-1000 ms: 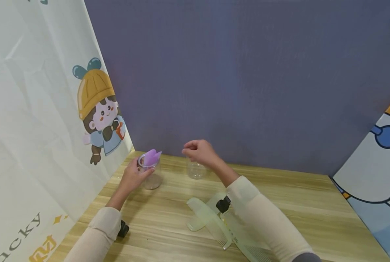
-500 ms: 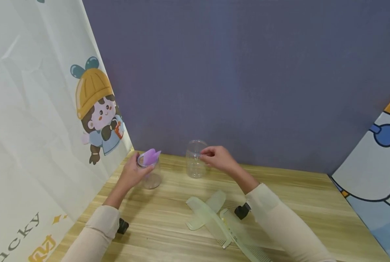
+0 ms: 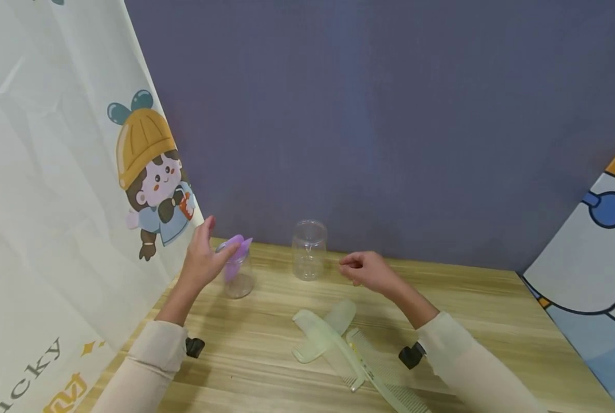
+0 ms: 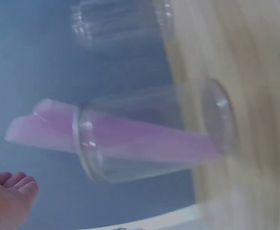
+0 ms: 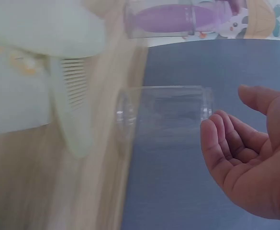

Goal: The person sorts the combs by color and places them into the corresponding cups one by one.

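Note:
A clear jar point(image 3: 239, 285) stands upright at the back left, with flat purple pieces point(image 4: 130, 136) inside that stick out above its rim; their kind I cannot tell. My left hand point(image 3: 202, 259) is beside the jar's top, fingers apart and raised, holding nothing; in the left wrist view it appears clear of the jar. A second clear jar point(image 3: 309, 252) stands to the right with nothing visible inside. To the right of that jar hovers my right hand point(image 3: 371, 271), its fingers loosely bent; the right wrist view shows nothing in the palm point(image 5: 254, 167).
Several pale green combs point(image 3: 322, 335) lie crossed and overlapping on the wooden table point(image 3: 255, 350), nearer the front. A dark blue-grey panel point(image 3: 369, 126) rises behind the table. White printed sheets hang at the left point(image 3: 54, 172) and right point(image 3: 601, 258).
My left hand has let go of the jar with the purple pieces and lifted slightly. My right hand has moved right and down, from above the second jar to its right side.

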`<state>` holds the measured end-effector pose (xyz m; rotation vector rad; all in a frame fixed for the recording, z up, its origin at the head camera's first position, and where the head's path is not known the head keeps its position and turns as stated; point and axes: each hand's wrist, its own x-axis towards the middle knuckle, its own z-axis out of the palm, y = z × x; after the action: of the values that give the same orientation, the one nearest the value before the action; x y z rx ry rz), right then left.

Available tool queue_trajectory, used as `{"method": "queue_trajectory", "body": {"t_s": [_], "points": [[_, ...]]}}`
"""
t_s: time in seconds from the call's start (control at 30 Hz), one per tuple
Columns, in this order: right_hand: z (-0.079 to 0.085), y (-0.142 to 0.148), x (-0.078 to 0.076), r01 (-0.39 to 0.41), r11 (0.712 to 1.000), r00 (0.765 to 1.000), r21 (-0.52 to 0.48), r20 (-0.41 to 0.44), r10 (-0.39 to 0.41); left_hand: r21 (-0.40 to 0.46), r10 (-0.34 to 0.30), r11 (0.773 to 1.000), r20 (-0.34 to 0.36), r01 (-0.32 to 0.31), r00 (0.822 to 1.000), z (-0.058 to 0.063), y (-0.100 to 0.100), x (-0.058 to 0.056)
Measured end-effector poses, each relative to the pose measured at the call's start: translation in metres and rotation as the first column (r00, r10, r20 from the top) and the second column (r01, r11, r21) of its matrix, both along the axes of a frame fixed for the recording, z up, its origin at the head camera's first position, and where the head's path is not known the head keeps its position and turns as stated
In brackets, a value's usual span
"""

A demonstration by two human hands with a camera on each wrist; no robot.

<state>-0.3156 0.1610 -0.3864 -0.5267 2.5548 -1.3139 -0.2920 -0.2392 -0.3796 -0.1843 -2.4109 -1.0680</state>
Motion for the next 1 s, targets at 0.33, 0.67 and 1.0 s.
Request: {"method": "queue_trajectory", "body": {"t_s": [0.33,0.67,1.0], "points": [[-0.029,0.033,0.025,-0.042,0.999,0.999,0.029,0.013,0.042,-0.005,-0.100,0.995,-0.096,0.100,0.990,0.030,0.038,0.008],[-0.057,0.056,0.054,-0.065,0.982,0.988,0.175,-0.129,0.089,-0.053,-0.203,0.978,0.008,0.204,0.979,0.030,0.080,-0.001],[-0.076,0.047,0.079,-0.101,0.973,0.979,0.209,-0.155,0.135,-0.106,-0.150,0.979,0.216,0.176,0.965,0.005,0.110,-0.025]]}}
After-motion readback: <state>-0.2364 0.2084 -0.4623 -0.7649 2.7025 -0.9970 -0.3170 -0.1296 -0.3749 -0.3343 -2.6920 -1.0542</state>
